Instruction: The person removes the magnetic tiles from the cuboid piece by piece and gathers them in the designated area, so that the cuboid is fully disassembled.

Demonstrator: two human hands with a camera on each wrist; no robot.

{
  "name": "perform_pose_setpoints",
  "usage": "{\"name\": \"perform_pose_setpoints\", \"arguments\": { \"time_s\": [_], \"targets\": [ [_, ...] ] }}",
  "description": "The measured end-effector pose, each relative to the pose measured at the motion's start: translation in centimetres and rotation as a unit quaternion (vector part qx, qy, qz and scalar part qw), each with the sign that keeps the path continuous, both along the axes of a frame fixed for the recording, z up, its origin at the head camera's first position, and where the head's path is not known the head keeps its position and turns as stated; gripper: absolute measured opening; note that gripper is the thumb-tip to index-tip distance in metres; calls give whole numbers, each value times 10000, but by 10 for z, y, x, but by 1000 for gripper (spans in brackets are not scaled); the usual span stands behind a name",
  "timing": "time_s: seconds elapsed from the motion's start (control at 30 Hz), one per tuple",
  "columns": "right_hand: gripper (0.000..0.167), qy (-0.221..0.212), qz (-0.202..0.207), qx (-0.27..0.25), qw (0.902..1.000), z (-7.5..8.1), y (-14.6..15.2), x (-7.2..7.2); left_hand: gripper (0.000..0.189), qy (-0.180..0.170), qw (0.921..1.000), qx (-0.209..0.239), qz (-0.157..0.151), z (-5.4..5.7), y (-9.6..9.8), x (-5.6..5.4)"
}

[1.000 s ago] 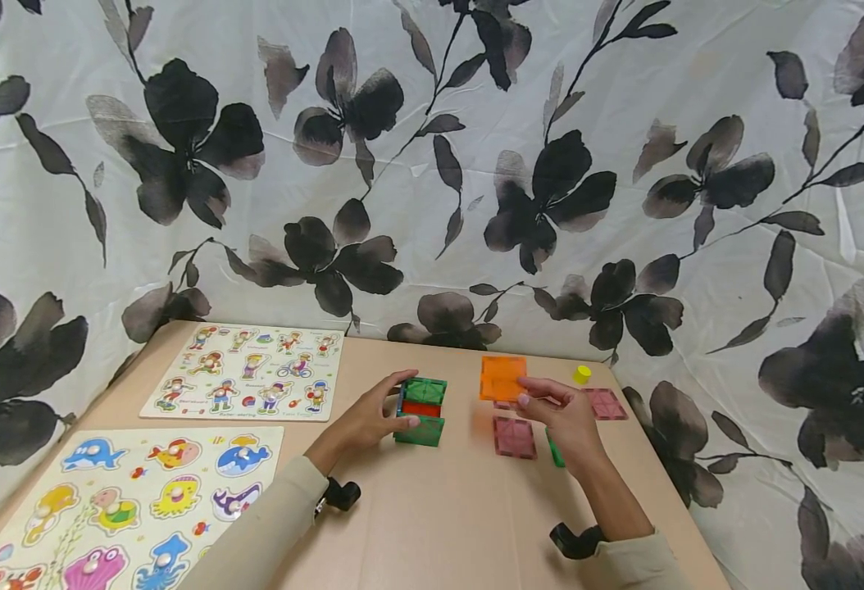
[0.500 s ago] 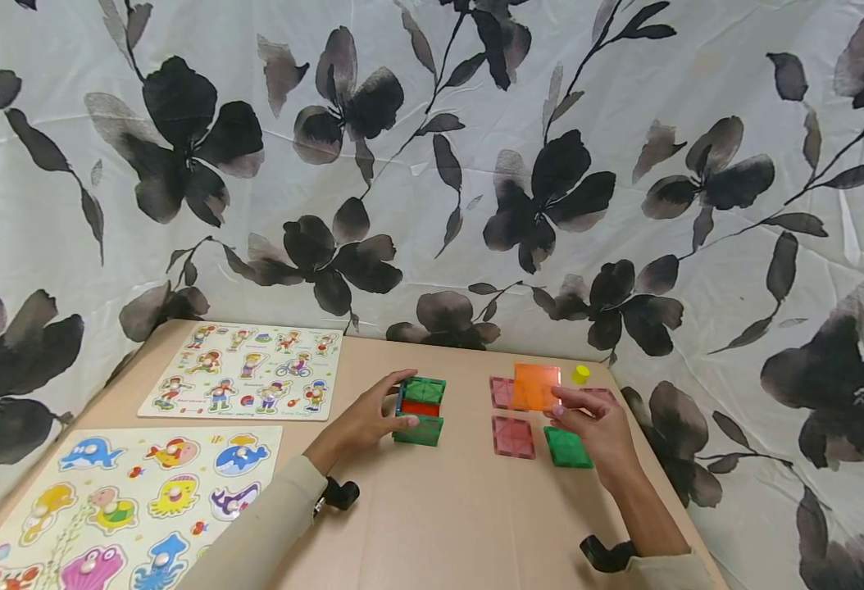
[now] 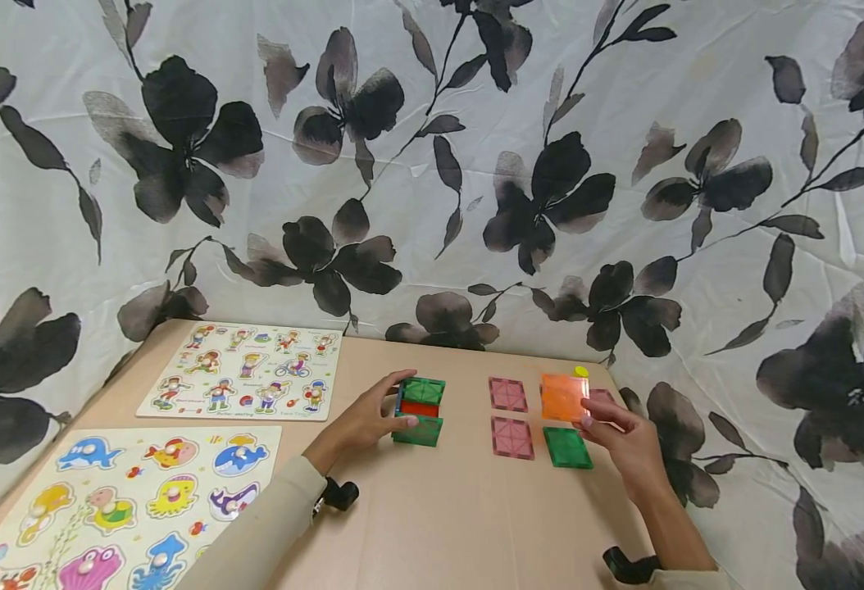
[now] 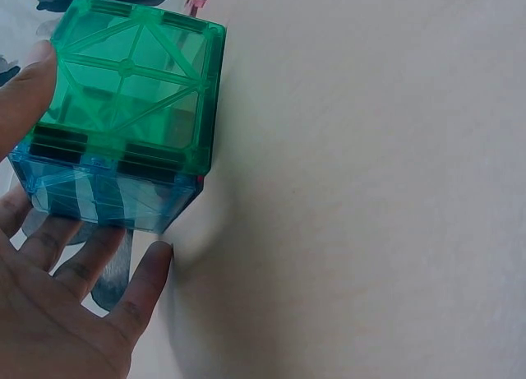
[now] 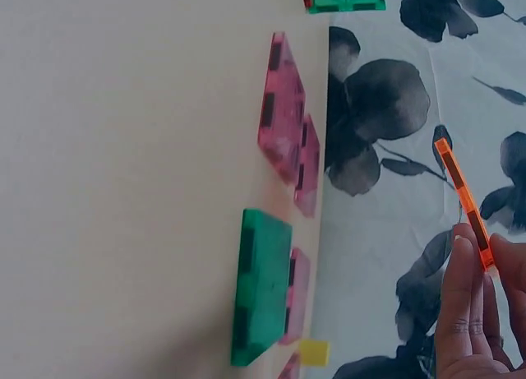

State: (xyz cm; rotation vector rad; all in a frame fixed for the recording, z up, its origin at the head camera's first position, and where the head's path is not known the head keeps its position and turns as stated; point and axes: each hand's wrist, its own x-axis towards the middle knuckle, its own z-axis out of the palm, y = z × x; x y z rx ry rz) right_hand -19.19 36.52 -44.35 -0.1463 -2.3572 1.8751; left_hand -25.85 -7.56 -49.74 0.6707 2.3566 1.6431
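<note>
My left hand (image 3: 361,422) grips a small box of translucent magnetic tiles (image 3: 424,390), thumb at the front and forefinger at the back. The box has green tiles, a blue side (image 4: 99,186) and red showing inside. In the left wrist view the thumb lies at the green face (image 4: 127,83), with the other fingers (image 4: 144,288) by the blue side. My right hand (image 3: 627,451) pinches one orange magnetic tile (image 3: 563,397) by its edge; the right wrist view shows this tile (image 5: 463,200) edge-on, raised off the table. Below it lies a green tile (image 3: 568,447).
Two pink tiles (image 3: 512,437) lie between the hands. Another pink tile (image 3: 602,396) is partly hidden behind the right hand, near a yellow piece (image 3: 581,372). Two picture puzzle boards (image 3: 243,369) lie at the left. A flowered cloth (image 3: 432,164) hangs behind the table.
My right hand has carried the orange tile rightward and slightly down, uncovering the pink tiles and the green tile. The left hand and the box have stayed in place.
</note>
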Motion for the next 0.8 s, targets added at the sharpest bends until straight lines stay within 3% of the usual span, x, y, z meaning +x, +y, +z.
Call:
{"name": "perform_pose_setpoints", "arguments": {
  "time_s": [0.5,0.8],
  "targets": [
    [49,-137,-655,-444,9968,-21,53,4,83,-141,9999,17,-16,1,0,-4],
    [43,-219,-762,-592,9951,-32,74,12,83,-183,9998,7,16,0,1,-4]
  ]
}}
